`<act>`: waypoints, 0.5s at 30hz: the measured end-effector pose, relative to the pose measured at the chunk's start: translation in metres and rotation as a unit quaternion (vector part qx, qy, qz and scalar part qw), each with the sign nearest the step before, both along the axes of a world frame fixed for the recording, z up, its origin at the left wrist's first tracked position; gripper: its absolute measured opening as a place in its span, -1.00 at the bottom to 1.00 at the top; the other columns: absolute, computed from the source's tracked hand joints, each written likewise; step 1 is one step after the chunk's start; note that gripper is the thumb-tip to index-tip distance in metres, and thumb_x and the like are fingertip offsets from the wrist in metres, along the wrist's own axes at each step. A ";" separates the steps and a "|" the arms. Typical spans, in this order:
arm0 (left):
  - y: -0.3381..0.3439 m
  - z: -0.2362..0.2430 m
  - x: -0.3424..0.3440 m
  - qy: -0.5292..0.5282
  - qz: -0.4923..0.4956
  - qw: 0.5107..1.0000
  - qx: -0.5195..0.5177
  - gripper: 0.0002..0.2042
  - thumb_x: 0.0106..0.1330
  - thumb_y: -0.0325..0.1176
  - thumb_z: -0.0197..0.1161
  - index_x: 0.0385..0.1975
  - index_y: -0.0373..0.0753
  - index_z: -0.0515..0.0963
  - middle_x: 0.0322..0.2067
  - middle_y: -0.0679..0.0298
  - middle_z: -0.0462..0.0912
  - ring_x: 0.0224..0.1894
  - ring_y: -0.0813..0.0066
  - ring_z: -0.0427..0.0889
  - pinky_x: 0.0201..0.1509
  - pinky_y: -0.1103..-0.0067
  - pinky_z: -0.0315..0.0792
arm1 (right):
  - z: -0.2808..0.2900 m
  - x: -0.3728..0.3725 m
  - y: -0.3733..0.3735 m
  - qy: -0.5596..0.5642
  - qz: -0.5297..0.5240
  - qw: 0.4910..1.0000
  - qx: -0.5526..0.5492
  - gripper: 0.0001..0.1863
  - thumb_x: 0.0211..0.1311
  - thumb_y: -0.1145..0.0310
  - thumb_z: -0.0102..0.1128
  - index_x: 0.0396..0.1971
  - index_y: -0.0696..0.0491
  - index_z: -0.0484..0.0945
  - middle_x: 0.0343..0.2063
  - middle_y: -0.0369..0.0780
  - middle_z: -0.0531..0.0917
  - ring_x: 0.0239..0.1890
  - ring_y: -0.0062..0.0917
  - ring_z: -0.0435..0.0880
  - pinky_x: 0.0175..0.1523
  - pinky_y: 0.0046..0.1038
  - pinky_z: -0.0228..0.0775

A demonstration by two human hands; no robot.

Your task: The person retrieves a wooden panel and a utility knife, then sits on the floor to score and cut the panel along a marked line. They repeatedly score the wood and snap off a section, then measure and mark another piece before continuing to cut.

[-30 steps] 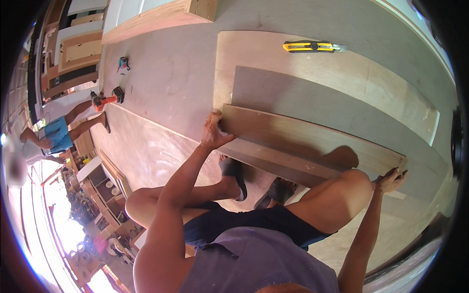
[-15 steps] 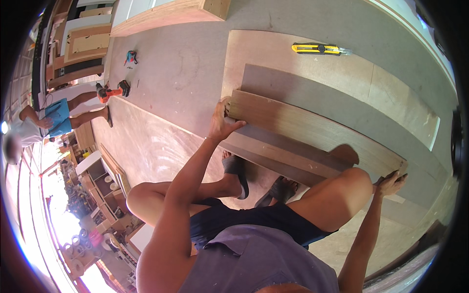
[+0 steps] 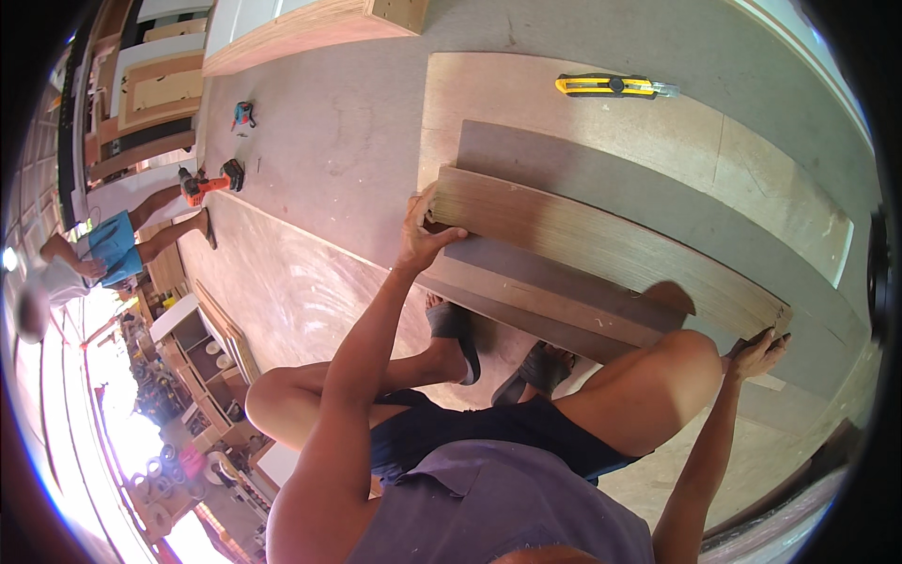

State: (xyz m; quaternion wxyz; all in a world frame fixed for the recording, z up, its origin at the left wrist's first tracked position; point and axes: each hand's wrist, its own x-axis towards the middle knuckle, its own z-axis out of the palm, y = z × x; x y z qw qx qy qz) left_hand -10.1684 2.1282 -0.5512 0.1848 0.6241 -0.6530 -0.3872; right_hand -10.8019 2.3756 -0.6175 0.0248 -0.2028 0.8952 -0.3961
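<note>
A long wooden board [image 3: 601,246] with visible grain lies crosswise in front of my knees, its right end nearer to me. My left hand [image 3: 425,235] grips its left end, with the thumb along the near side and the fingers around the end. At the opposite end, my right hand [image 3: 759,355] holds the near corner, partly hidden below the edge. Beneath and beside this board is a grey-brown panel [image 3: 526,155]. A paler wooden strip [image 3: 507,293] runs along the near side, above my sandalled feet.
Beyond the board, a yellow and black utility knife [image 3: 615,86] rests on a thin plywood sheet [image 3: 470,85]. To the left are an orange cordless drill [image 3: 209,182] and a small blue tool [image 3: 243,115]. A plywood-edged cabinet piece [image 3: 319,38] stands at the back. Another person [image 3: 113,246] is at far left.
Both hands keep their hold on the board's ends. The board appears slightly larger, and the view has shifted a little; the knife and drill stay in place.
</note>
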 end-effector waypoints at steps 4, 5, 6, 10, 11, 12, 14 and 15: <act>0.000 -0.005 0.000 -0.020 0.003 1.000 0.003 -0.04 -0.17 -0.30 0.68 0.38 -0.16 0.38 -0.15 0.31 0.43 -0.17 0.45 0.37 -0.06 0.56 0.36 | -0.003 -0.003 0.003 0.019 -0.001 1.000 0.015 -0.22 0.36 -0.05 0.10 0.37 0.25 0.30 0.28 0.09 0.43 0.32 -0.08 0.40 0.39 -0.15 0.16; 0.000 -0.005 0.000 -0.022 0.001 1.000 0.000 -0.04 -0.17 -0.30 0.68 0.38 -0.16 0.38 -0.18 0.32 0.41 -0.19 0.46 0.35 -0.06 0.56 0.36 | -0.004 -0.004 0.004 0.026 0.001 0.999 0.025 -0.21 0.36 -0.06 0.09 0.37 0.25 0.30 0.29 0.09 0.43 0.32 -0.08 0.39 0.39 -0.15 0.16; 0.001 -0.006 0.000 -0.024 0.000 1.000 -0.003 -0.04 -0.17 -0.30 0.68 0.39 -0.16 0.37 -0.22 0.33 0.38 -0.20 0.47 0.34 -0.07 0.57 0.35 | -0.002 -0.002 0.003 0.034 0.003 0.999 0.035 -0.21 0.36 -0.07 0.09 0.38 0.25 0.30 0.29 0.08 0.42 0.32 -0.08 0.39 0.40 -0.15 0.15; 0.002 -0.008 0.003 -0.025 -0.005 1.000 -0.010 -0.03 -0.16 -0.29 0.67 0.40 -0.16 0.36 -0.20 0.32 0.40 -0.19 0.47 0.35 -0.09 0.56 0.36 | 0.002 0.001 0.000 0.063 0.014 0.995 0.077 -0.19 0.36 -0.10 0.06 0.37 0.25 0.30 0.30 0.08 0.42 0.34 -0.07 0.37 0.41 -0.15 0.14; 0.002 -0.008 0.005 -0.028 -0.005 1.000 -0.010 -0.04 -0.15 -0.29 0.67 0.40 -0.16 0.36 -0.20 0.32 0.40 -0.18 0.47 0.35 -0.09 0.56 0.36 | 0.002 0.001 -0.001 0.071 0.017 0.994 0.083 -0.19 0.36 -0.11 0.05 0.37 0.25 0.30 0.30 0.08 0.42 0.34 -0.07 0.37 0.41 -0.15 0.14; 0.003 -0.008 0.006 -0.030 -0.005 0.999 -0.011 -0.04 -0.14 -0.29 0.67 0.40 -0.15 0.36 -0.20 0.33 0.40 -0.18 0.47 0.36 -0.09 0.57 0.36 | 0.002 0.001 -0.001 0.086 0.023 0.992 0.090 -0.22 0.37 -0.07 0.06 0.35 0.27 0.32 0.29 0.08 0.43 0.31 -0.09 0.41 0.37 -0.17 0.19; 0.002 -0.008 0.007 -0.033 -0.015 0.999 -0.010 -0.08 -0.08 -0.28 0.65 0.39 -0.18 0.36 -0.16 0.28 0.43 -0.12 0.41 0.40 -0.03 0.51 0.39 | 0.001 0.000 -0.002 0.114 0.034 0.988 0.102 -0.27 0.39 0.01 0.09 0.31 0.32 0.35 0.27 0.09 0.46 0.24 -0.13 0.50 0.31 -0.21 0.31; 0.002 -0.009 0.004 -0.032 -0.022 0.999 -0.008 -0.11 -0.05 -0.27 0.64 0.39 -0.19 0.37 -0.14 0.26 0.44 -0.09 0.38 0.43 0.00 0.49 0.41 | 0.000 -0.003 0.001 0.075 0.020 0.995 0.062 -0.29 0.40 0.02 0.09 0.30 0.32 0.36 0.27 0.09 0.46 0.25 -0.12 0.49 0.32 -0.21 0.29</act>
